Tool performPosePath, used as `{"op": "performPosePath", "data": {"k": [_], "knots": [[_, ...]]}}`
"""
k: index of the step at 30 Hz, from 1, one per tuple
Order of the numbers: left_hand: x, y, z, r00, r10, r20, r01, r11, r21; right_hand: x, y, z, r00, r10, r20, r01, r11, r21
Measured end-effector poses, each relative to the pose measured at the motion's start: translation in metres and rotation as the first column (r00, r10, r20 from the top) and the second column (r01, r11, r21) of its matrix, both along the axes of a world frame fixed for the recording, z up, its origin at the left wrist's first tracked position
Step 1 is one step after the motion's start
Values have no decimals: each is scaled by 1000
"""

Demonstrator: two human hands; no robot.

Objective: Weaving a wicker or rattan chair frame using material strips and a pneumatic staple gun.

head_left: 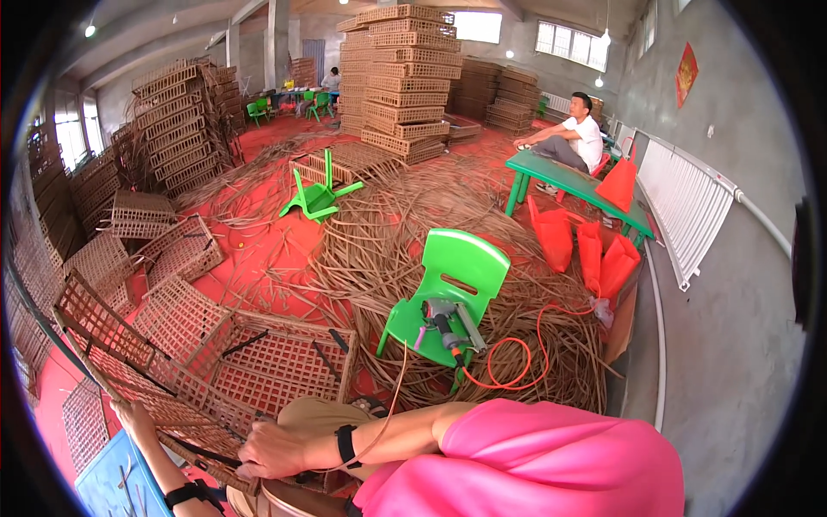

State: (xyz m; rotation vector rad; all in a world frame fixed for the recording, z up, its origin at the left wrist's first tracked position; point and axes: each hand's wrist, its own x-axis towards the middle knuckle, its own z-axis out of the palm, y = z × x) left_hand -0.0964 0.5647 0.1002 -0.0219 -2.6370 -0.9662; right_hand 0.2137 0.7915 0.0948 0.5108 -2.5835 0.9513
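A brown woven basket (pixel 159 385) with an open lattice and dark bands leans tilted across my lap at the lower left. My left hand (pixel 135 424) is closed round its outer rim. My right hand (pixel 271 450) is closed at the near rim, fingers bent against the lattice. From it trails a long brown flat strip (pixel 392 401), looping past my wrist and up toward the green chair. Its end inside the fingers is hidden. Beneath my left forearm is a blue surface (pixel 121 478) with a few short strip pieces on it.
A green chair (pixel 465 258) bears a nail gun (pixel 444 323) with an orange hose (pixel 527 370). Loose strips (pixel 379 250) cover the red floor. An overturned green stool (pixel 317 198), stacked baskets (pixel 412 82) and a green table (pixel 568 177) stand beyond. A person (pixel 579 138) sits behind the table.
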Motion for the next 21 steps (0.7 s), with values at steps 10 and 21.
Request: {"op": "performPosePath", "data": {"k": [10, 21], "knots": [[-41, -28, -28, 998, -28, -63, 33, 997, 69, 8, -28, 8, 995, -89, -42, 83, 988, -133], [-46, -40, -56, 978, -2, -206, 10, 999, 42, 13, -36, -3, 998, -49, 51, 51, 998, -40]]}}
